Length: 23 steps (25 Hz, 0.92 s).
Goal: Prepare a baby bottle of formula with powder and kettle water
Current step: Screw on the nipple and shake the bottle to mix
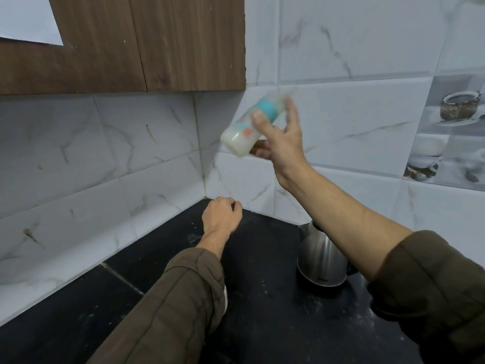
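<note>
Up in the air, close to the white wall tiles point(354, 122), the right hand point(278, 145) grips the baby bottle point(242, 131). The thumb lies across the front of the bottle and the fingers wrap round its back. The bottle is tilted. Its bottom points down and to the left, and its top points up and to the right. It looks blurry. White milk fills the low end. A teal ring point(266, 110) sits near the top end, just past the thumb.

Below the right arm, a shiny steel kettle point(321, 258) stands on the black counter point(262, 324). The arm hides part of the kettle.

Lower and to the left, the left hand point(221, 215) is over the counter, near the corner where 2 walls meet. Its back faces the camera and its fingers are curled under. I cannot tell if it holds something.

Both arms wear brown sleeves point(178, 306). A bit of something white peeks out beside the left sleeve, too hidden to name.

Brown wooden cabinet doors point(157, 43) hang high on the left. On the far right, a tile with pictures of cups point(451, 127) is set into the wall.
</note>
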{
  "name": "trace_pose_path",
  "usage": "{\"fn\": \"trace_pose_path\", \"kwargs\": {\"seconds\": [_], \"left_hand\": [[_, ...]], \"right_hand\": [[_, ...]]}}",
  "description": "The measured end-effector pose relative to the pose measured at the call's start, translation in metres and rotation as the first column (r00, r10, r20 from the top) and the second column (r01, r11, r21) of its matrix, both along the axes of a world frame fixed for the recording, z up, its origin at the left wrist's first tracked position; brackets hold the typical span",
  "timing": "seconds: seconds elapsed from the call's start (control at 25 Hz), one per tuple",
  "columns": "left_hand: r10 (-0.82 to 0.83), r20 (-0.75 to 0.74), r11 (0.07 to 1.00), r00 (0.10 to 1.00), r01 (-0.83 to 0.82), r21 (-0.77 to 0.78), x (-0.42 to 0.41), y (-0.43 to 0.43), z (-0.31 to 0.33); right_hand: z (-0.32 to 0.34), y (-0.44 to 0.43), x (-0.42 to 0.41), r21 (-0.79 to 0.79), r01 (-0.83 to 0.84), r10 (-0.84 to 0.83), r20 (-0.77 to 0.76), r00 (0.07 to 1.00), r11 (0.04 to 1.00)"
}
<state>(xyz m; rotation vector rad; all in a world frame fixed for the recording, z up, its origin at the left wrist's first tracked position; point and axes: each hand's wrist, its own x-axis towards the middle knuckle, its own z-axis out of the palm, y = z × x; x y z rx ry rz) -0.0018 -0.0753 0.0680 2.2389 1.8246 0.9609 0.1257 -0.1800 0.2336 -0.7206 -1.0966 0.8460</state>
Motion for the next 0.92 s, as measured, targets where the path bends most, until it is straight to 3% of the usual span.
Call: {"fn": "trace_pose_path", "kwargs": {"seconds": [0.08,0.12,0.16,0.2,0.28,0.32,0.36,0.48,0.56,0.6,0.68,0.76,0.84,0.92], "left_hand": [[-0.001,0.010,1.000,1.000,0.001,0.000,-0.002,0.001,-0.001],[-0.002,0.016,1.000,1.000,0.002,0.005,-0.003,0.002,-0.001],[-0.001,0.022,1.000,1.000,0.001,0.009,-0.005,0.002,0.000],[0.002,0.026,1.000,1.000,-0.002,0.008,-0.008,0.001,0.000],[0.013,0.023,1.000,1.000,-0.013,0.009,-0.010,0.002,-0.001],[0.018,0.017,1.000,1.000,-0.018,0.008,-0.011,0.002,-0.001],[0.020,0.016,1.000,1.000,-0.020,0.007,-0.011,0.002,-0.002],[0.003,0.027,1.000,1.000,-0.003,0.006,-0.008,0.003,-0.003],[-0.007,0.025,1.000,1.000,0.007,0.006,-0.006,0.001,-0.002],[-0.008,0.025,1.000,1.000,0.008,0.004,-0.007,0.002,-0.002],[-0.001,0.015,1.000,1.000,0.001,0.002,-0.008,0.002,-0.003],[0.013,0.005,1.000,1.000,-0.013,0.004,-0.010,0.002,-0.004],[0.010,0.018,1.000,1.000,-0.010,0.001,-0.011,0.005,-0.006],[0.000,0.028,1.000,1.000,0.000,0.004,-0.008,0.003,-0.008]], "right_hand": [[-0.008,-0.006,0.004,-0.011,-0.133,0.129,0.337,0.933,0.991],[-0.012,-0.009,0.006,0.005,-0.177,0.159,0.411,0.898,0.984],[-0.013,-0.009,0.007,0.029,-0.175,0.152,0.372,0.916,0.984],[-0.011,-0.008,0.006,0.040,-0.125,0.111,0.241,0.964,0.991],[-0.003,0.000,0.006,0.018,0.001,0.001,-0.122,0.992,1.000],[-0.001,0.003,0.007,0.011,0.015,-0.012,-0.218,0.976,1.000],[0.000,0.005,0.008,0.003,-0.005,0.006,-0.212,0.977,1.000],[-0.005,-0.003,0.010,-0.016,-0.147,0.148,0.189,0.971,0.989],[-0.012,-0.007,0.009,0.018,-0.186,0.172,0.304,0.937,0.982],[-0.012,-0.006,0.008,0.027,-0.143,0.133,0.231,0.964,0.989],[-0.007,0.001,0.007,-0.020,-0.020,0.018,-0.089,0.996,1.000],[-0.005,0.007,0.005,-0.031,-0.052,0.043,-0.241,0.970,0.998],[-0.007,0.002,0.005,-0.056,-0.146,0.145,-0.029,0.989,0.988],[-0.013,-0.008,0.002,-0.045,-0.236,0.240,0.265,0.934,0.971]]}}
